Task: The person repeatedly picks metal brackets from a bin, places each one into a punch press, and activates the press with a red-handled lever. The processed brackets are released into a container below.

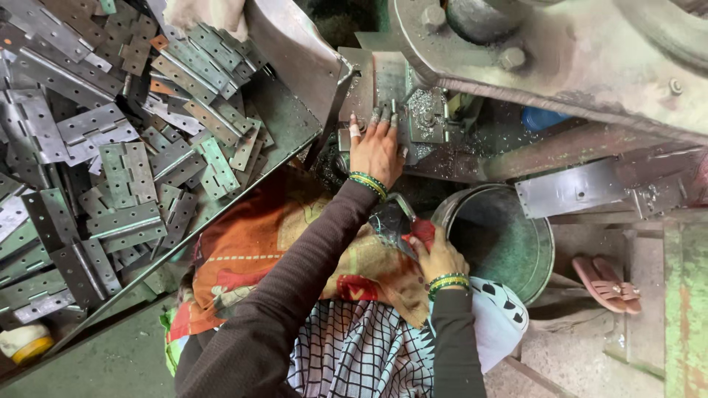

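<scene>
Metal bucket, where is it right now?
Head view, lower right of centre: the metal bucket sits beside the right hand, below the press machine, left of the pink sandals.

This is a metal workshop. A tray (291, 121) is heaped with stamped steel hinges (122, 173), and a heavy, grimy press machine (560, 51) stands over scattered metal shavings (422, 103). A steel bucket (501, 236) sits below it.

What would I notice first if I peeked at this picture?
Probably the big heap of grey metal hinges, filling the tray on the left side. Next, the left hand with green and yellow bangles, reaching up to the small metal parts on the heavy grey machine at the top. Lower down, the right hand rests on colourful cloth beside a round metal bucket.
</scene>
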Tool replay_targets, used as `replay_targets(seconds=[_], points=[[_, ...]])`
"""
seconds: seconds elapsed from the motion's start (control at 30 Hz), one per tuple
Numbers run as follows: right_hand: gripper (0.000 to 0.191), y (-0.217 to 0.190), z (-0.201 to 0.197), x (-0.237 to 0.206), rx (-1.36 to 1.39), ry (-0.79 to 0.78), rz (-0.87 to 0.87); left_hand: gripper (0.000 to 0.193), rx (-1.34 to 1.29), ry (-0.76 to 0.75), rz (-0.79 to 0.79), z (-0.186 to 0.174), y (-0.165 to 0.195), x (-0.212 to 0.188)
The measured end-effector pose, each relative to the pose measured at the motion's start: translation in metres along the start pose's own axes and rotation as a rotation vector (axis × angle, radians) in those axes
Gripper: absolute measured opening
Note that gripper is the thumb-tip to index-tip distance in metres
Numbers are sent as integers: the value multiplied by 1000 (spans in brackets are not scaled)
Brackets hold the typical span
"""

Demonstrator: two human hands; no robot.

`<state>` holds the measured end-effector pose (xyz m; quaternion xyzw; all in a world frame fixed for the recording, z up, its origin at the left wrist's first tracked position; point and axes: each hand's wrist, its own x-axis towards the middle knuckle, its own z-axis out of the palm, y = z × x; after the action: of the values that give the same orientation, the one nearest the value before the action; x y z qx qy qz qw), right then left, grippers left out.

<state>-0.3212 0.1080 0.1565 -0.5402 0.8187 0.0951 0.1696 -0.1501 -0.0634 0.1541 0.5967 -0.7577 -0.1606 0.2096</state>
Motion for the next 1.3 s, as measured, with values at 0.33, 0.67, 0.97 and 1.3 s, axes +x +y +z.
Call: replay_targets(seconds=[0.33,0.67,0.97,1.3], points=[[63,-4,-43,10,-107,9,-67,63,21,161,64,-10,-5,-16],[74,30,85,28,67,105,-84,57,29,251,77,0,-10,-16],[74,28,4,32,-76,-27,-63,45,-115,191,60,16,-17,-6],[72,18,87,31,92,118,-50,42,18,288,56,9,-13,8]])
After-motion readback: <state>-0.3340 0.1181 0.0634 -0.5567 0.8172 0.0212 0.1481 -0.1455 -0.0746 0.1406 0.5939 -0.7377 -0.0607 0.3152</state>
